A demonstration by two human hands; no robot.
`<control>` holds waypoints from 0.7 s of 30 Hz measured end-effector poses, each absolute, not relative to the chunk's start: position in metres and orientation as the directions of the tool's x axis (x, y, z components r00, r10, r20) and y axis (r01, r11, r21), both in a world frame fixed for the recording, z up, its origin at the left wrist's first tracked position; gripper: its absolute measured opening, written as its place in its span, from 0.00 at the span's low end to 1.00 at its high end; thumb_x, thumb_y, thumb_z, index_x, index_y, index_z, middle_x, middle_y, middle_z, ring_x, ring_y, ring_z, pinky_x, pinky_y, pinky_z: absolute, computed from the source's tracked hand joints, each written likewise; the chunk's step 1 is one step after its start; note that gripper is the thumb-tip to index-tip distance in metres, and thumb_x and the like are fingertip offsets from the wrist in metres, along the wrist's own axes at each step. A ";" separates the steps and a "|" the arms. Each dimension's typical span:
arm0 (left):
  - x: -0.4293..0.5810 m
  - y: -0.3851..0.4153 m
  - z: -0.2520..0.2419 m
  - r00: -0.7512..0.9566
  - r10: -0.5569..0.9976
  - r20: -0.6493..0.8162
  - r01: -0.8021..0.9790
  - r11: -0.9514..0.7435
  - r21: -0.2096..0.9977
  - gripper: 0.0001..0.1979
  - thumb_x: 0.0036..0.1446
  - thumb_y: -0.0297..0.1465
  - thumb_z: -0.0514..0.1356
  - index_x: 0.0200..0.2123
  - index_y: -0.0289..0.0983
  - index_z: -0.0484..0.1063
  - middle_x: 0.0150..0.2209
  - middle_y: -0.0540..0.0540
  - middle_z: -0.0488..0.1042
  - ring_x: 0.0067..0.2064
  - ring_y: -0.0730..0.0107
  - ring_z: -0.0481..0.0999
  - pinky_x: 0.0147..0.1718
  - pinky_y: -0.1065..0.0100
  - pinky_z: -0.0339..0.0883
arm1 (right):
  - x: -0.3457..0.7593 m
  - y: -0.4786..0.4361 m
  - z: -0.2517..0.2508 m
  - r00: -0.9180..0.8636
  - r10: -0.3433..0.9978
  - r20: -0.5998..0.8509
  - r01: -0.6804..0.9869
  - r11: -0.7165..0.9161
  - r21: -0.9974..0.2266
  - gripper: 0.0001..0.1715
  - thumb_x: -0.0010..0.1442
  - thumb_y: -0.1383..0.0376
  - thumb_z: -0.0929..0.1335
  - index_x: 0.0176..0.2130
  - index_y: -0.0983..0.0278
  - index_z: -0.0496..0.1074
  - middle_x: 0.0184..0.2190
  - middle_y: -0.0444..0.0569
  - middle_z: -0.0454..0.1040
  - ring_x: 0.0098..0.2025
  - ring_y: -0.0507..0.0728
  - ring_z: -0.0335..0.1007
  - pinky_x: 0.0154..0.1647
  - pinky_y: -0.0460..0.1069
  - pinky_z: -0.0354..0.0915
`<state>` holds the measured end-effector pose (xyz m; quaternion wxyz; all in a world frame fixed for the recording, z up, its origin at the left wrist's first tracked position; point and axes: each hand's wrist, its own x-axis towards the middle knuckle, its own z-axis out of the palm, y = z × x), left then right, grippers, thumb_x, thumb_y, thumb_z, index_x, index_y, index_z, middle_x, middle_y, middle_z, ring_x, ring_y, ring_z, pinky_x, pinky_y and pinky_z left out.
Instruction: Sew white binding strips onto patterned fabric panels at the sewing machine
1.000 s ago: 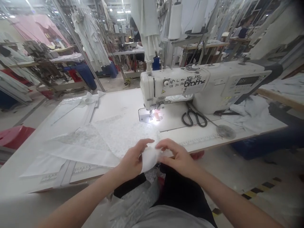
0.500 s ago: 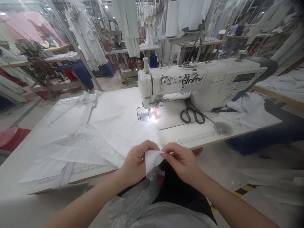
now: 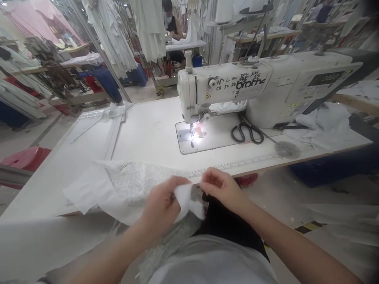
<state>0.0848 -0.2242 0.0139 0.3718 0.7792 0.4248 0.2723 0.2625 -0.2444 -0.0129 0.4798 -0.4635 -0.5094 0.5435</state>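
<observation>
White patterned fabric (image 3: 133, 183) lies along the table's front edge and hangs down toward my lap. My left hand (image 3: 162, 203) grips a folded white part of it just in front of the edge. Close to its right, my right hand (image 3: 220, 187) has thumb and fingertips pinched together near the cloth; whether anything is between them is too small to tell. Behind both hands stands a white sewing machine (image 3: 219, 90), its lamp lighting the needle plate (image 3: 186, 146), which has no fabric over it.
Black scissors (image 3: 247, 132) lie beside the machine base, near a round grey object (image 3: 287, 150) on the table. A measuring tape (image 3: 231, 163) runs along the front edge. White cloth (image 3: 325, 126) is heaped at the right. A person (image 3: 174, 23) sits farther back.
The fabric has been drawn off the needle plate toward the front edge. My hands have come slightly apart, and the cloth edge no longer clearly reaches my right fingertips. The view has shifted.
</observation>
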 end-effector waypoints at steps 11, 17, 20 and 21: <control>0.089 -0.227 -0.002 0.426 0.861 -0.277 0.113 0.253 0.961 0.11 0.42 0.34 0.63 0.30 0.36 0.70 0.23 0.51 0.68 0.23 0.75 0.66 0.21 0.73 0.60 | 0.218 -0.257 -0.032 0.087 0.985 0.149 0.137 0.136 -0.981 0.14 0.64 0.60 0.56 0.28 0.62 0.58 0.23 0.40 0.57 0.26 0.51 0.55 0.27 0.45 0.56; 0.023 -0.243 -0.005 0.573 0.687 -0.446 -0.098 0.598 0.795 0.17 0.36 0.40 0.68 0.26 0.35 0.71 0.21 0.50 0.70 0.22 0.75 0.68 0.21 0.75 0.63 | 0.238 -0.272 -0.100 -0.060 0.993 0.103 0.474 0.119 -0.873 0.17 0.65 0.60 0.54 0.27 0.62 0.60 0.23 0.44 0.62 0.26 0.53 0.59 0.29 0.47 0.59; -0.014 -0.239 -0.003 0.362 0.835 -0.415 0.033 0.433 0.901 0.12 0.44 0.36 0.65 0.32 0.39 0.70 0.26 0.53 0.71 0.27 0.75 0.70 0.26 0.76 0.65 | 0.240 -0.270 -0.147 -0.185 0.982 -0.028 0.565 0.083 -0.821 0.11 0.60 0.69 0.58 0.30 0.65 0.66 0.30 0.50 0.69 0.32 0.55 0.65 0.36 0.49 0.62; -0.021 -0.240 -0.003 0.303 0.873 -0.382 0.116 0.363 0.924 0.10 0.47 0.35 0.64 0.34 0.39 0.68 0.27 0.54 0.70 0.28 0.76 0.70 0.26 0.76 0.64 | 0.238 -0.266 -0.159 -0.252 0.965 -0.070 0.590 0.096 -0.801 0.08 0.55 0.72 0.61 0.31 0.65 0.69 0.35 0.52 0.71 0.36 0.56 0.67 0.39 0.49 0.63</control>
